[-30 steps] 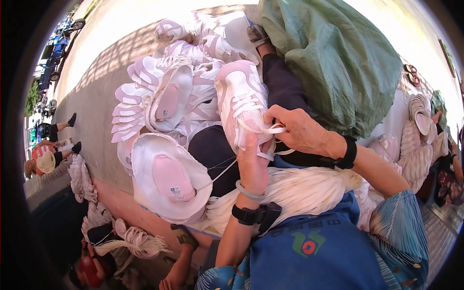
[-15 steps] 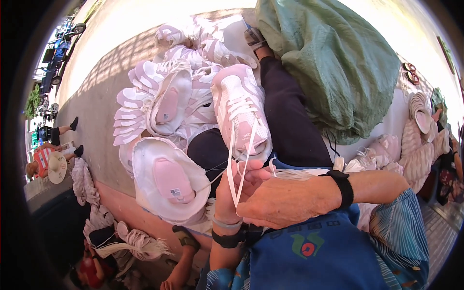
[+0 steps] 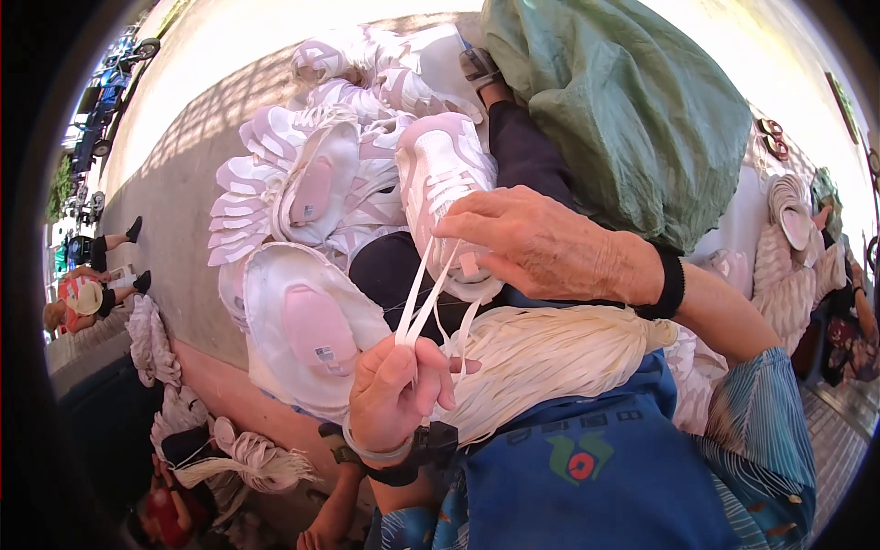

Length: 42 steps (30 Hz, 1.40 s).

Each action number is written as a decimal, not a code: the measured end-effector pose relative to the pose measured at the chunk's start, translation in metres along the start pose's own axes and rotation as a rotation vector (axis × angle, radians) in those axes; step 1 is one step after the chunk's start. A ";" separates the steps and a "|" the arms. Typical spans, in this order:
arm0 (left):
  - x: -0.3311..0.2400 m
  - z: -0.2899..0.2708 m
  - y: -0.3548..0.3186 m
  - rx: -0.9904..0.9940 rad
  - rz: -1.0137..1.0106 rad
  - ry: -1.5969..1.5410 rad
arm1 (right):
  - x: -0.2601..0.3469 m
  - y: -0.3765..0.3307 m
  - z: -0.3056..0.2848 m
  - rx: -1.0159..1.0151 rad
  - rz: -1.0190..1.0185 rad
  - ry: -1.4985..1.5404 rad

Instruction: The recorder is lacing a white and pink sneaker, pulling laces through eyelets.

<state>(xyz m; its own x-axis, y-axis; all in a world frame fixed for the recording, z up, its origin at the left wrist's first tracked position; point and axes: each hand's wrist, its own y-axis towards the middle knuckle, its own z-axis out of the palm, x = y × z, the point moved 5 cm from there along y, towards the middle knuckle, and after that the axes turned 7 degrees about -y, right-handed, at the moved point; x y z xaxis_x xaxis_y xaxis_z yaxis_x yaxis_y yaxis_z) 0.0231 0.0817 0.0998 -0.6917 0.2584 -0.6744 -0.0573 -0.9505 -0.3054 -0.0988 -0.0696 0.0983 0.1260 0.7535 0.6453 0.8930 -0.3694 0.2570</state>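
Shoe [image 3: 433,170] white and pink; laces [image 3: 409,321] white; apron [image 3: 651,490] blue; sack [image 3: 632,119] green; sleeve [image 3: 761,412] blue, striped, perhaps leaf-patterned.

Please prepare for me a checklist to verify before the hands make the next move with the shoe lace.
1. Shoe turned with its laced side up: ok.
2. Lace strands held by the left hand: ok, pinched between the fingers.
3. Lace strands held by the right hand: cannot tell; its fingers are close to them, but a grip is not clear.
4. Clear view of the lacing: not ok; the right hand covers part of it.
5. Shoe firmly supported: cannot tell; its underside is hidden.
6. Bundle of cream laces nearby: ok, it lies just below the right hand in the picture.
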 end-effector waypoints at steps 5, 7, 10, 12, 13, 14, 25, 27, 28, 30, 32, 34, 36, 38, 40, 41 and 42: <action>-0.009 -0.002 -0.012 -0.064 -0.019 0.113 | 0.003 0.000 0.017 0.293 0.029 0.177; -0.025 -0.026 -0.024 -0.215 0.119 0.178 | -0.009 -0.003 -0.012 0.200 0.181 0.509; -0.035 -0.048 -0.043 -0.201 0.199 -0.055 | -0.018 -0.009 -0.063 0.286 0.503 0.768; -0.046 -0.064 -0.058 -0.130 0.278 -0.177 | -0.034 -0.022 -0.095 0.054 0.512 0.916; -0.061 -0.067 -0.068 -0.122 0.338 -0.192 | -0.046 -0.031 -0.115 -0.081 0.523 0.952; -0.078 -0.071 -0.080 -0.115 0.401 -0.204 | -0.058 -0.039 -0.136 -0.216 0.526 0.987; -0.159 -0.111 -0.192 -0.193 0.783 -0.191 | -0.130 -0.109 -0.242 -1.118 0.552 0.840; -0.159 -0.115 -0.190 -0.192 0.800 -0.175 | -0.132 -0.111 -0.235 -1.110 0.618 0.760; -0.159 -0.118 -0.184 -0.189 0.811 -0.171 | -0.129 -0.110 -0.230 -1.100 0.687 0.668; -0.160 -0.115 -0.181 -0.178 0.812 -0.166 | -0.119 -0.092 -0.191 -0.855 0.794 0.487; -0.152 -0.109 -0.164 -0.126 0.733 -0.320 | -0.106 -0.075 -0.138 -0.454 0.816 0.373; -0.145 -0.087 -0.147 -0.295 0.790 -0.091 | -0.085 -0.045 -0.079 -0.185 0.558 0.142; -0.118 -0.069 -0.103 -0.691 0.853 0.066 | -0.069 -0.039 -0.032 0.042 0.467 0.165; -0.093 -0.057 -0.063 -0.622 0.690 0.258 | -0.057 -0.035 0.003 0.222 0.356 0.260; -0.073 -0.056 -0.030 -0.523 0.527 0.290 | -0.044 -0.034 0.018 0.302 0.228 0.332; -0.064 -0.049 -0.014 -0.533 0.453 0.284 | -0.044 -0.036 0.028 0.338 0.282 0.450; -0.053 -0.041 0.002 -0.543 0.378 0.276 | -0.044 -0.039 0.037 0.376 0.333 0.474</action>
<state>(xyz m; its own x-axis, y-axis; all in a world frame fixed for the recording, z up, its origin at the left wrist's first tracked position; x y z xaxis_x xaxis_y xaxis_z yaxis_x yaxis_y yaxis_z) 0.0894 0.0737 0.1072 -0.3817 0.0304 -0.9238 0.5663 -0.7822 -0.2597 -0.1232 -0.0687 0.0333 0.2938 0.2820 0.9133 0.9394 -0.2618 -0.2213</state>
